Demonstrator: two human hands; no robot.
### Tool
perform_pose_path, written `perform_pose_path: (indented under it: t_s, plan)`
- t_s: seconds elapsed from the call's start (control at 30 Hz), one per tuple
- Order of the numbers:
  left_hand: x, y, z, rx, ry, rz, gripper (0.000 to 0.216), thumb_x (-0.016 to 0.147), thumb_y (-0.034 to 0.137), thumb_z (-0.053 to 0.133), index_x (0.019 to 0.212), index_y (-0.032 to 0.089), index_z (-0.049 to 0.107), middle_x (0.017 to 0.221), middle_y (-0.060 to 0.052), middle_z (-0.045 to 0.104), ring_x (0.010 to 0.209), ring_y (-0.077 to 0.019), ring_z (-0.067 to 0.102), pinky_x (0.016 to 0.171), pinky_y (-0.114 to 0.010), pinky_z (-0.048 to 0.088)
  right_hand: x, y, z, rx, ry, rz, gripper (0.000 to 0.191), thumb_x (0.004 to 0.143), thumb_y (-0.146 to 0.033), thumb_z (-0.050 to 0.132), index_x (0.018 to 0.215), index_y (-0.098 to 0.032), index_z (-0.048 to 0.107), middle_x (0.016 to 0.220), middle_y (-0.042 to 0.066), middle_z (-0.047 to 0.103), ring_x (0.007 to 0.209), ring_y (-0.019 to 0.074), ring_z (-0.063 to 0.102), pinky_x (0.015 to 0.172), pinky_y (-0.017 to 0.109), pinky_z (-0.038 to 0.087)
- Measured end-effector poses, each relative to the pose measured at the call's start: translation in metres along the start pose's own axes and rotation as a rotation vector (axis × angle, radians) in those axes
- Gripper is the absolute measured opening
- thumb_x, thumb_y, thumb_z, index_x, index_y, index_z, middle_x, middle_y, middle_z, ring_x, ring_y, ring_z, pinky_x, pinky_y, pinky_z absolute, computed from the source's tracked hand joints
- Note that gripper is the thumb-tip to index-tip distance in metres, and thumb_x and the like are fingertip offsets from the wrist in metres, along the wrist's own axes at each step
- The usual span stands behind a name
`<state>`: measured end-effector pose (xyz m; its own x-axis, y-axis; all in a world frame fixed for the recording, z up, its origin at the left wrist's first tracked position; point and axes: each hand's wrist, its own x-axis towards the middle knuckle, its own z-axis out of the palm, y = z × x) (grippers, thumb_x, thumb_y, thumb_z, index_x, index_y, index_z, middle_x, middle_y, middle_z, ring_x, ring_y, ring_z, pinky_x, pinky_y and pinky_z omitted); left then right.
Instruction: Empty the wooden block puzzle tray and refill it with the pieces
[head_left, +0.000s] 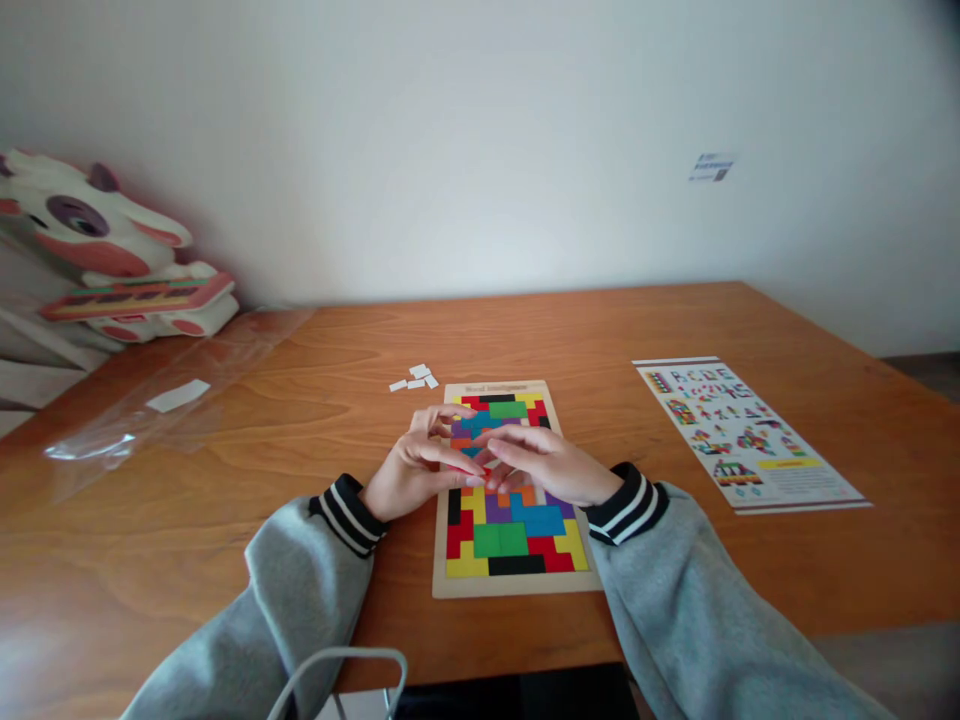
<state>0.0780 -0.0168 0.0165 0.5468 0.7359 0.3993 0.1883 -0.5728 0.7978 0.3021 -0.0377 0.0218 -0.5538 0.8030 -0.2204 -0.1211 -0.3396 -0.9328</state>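
while left fingers (456, 457) pinch a red piece (487, 475), multicoloured blocks (501, 540), pale board (517, 585)

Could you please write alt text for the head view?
The person's left hand pinches a small red piece above a colourful puzzle board, the right hand close by. A printed sheet lies to the right on the wooden table; a cow-shaped toy is at far left.
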Motion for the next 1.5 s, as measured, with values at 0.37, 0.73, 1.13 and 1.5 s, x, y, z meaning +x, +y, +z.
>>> perform_pose_path:
  t_s: [0.37, 0.73, 1.13, 1.5]
  plan:
    - [-0.001, 0.001, 0.005, -0.045, 0.017, 0.011, 0.01, 0.081, 0.036, 0.077, 0.089, 0.03, 0.081, 0.1, -0.007, 0.066, 0.092, -0.0197, 0.062, 0.08, -0.036, 0.054, -0.003, -0.002, -0.012, -0.466, 0.153, -0.204, 0.03, 0.088, -0.048, 0.064, 0.1, -0.02, 0.067, 0.085, 0.003, 0.072, 0.069, 0.014, 0.065, 0.064, 0.028, 0.052]
    - [-0.001, -0.013, 0.012, -0.074, 0.147, -0.111, 0.015, 0.079, 0.035, 0.08, 0.092, 0.028, 0.081, 0.075, -0.002, 0.061, 0.068, -0.0119, 0.054, 0.057, -0.023, 0.046, -0.014, -0.01, -0.016, -0.757, 0.046, -0.207, 0.027, 0.096, -0.038, 0.053, 0.086, -0.018, 0.068, 0.087, 0.004, 0.077, 0.078, 0.0158, 0.072, 0.073, 0.028, 0.054]
    - [-0.002, 0.001, 0.005, 0.09, -0.044, 0.209, 0.008, 0.083, 0.037, 0.075, 0.085, 0.032, 0.081, 0.128, -0.007, 0.057, 0.114, -0.0247, 0.053, 0.094, -0.042, 0.047, -0.004, 0.002, 0.0, -0.304, -0.029, -0.137, 0.035, 0.093, -0.047, 0.058, 0.116, -0.02, 0.061, 0.101, 0.006, 0.072, 0.072, 0.0123, 0.066, 0.066, 0.027, 0.056]
    - [0.001, -0.001, 0.009, 0.106, 0.141, 0.074, 0.04, 0.082, 0.034, 0.077, 0.12, 0.027, 0.067, 0.112, -0.008, 0.062, 0.097, -0.019, 0.059, 0.08, -0.034, 0.053, -0.005, 0.0, -0.007, 0.019, 0.102, -0.126, 0.054, 0.078, -0.034, 0.079, 0.127, -0.024, 0.057, 0.093, -0.001, 0.066, 0.076, 0.0115, 0.068, 0.077, 0.031, 0.06]
